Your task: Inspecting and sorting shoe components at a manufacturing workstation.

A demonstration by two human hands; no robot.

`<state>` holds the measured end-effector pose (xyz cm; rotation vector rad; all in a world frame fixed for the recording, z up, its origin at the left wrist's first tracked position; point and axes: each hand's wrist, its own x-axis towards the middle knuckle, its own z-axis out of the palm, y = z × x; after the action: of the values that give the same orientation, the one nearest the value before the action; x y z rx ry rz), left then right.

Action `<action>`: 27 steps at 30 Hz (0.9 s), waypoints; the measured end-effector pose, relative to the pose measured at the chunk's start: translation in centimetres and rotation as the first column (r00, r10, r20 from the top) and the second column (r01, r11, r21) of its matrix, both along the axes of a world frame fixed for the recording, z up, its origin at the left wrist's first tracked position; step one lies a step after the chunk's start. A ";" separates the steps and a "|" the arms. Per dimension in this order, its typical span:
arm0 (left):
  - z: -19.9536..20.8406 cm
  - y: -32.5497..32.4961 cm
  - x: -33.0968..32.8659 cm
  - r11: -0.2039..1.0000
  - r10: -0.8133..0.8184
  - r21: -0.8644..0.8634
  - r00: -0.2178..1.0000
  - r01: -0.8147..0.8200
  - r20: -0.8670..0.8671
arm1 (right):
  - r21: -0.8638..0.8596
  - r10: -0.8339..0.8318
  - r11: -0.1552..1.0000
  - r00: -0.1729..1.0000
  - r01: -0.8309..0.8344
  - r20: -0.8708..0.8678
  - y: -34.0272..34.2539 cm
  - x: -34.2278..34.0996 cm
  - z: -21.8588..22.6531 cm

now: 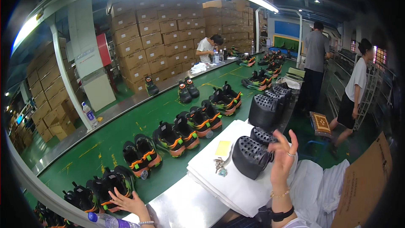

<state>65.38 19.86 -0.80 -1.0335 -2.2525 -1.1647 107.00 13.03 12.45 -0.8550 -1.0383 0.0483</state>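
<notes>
My left hand [128, 203] is low in the view with its fingers spread, right at a black sneaker [116, 180] with orange and green trim. Whether the fingertips touch the shoe I cannot tell. My right hand [282, 156] is raised, palm turned inward and fingers apart, with nothing in it. Just left of it, a pair of black clogs with holes [248, 156] rests on a stack of white sheets [211, 173]. A yellow card [223, 148] and a bunch of keys [219, 166] lie beside the clogs.
Sneaker pairs line the green conveyor belt [97, 150]. More black clogs [265, 112] stand beyond the sheets. A water bottle [112, 221] lies near my left wrist; a cardboard box [365, 185] is at right. One person works across the belt; two are behind at right.
</notes>
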 end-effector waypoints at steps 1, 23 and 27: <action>0.0 0.5 0.0 1.000 0.011 -0.009 0.998 -0.011 0.057 | -0.067 -0.203 0.973 0.953 0.223 0.224 0.3 1.6 -0.2; 8.2 17.9 18.0 0.423 -0.877 -0.548 0.478 0.722 -0.048 | -0.387 -0.096 0.864 0.860 0.322 0.501 2.3 5.6 -5.5; 8.2 20.5 19.5 0.326 -0.865 -0.755 0.501 0.569 0.003 | -0.360 -0.100 0.879 0.859 0.313 0.502 2.3 5.5 -5.6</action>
<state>84.88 40.32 7.43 -2.5621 -1.8071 -0.1665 112.53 15.33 6.83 -1.4362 -1.4107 -0.1308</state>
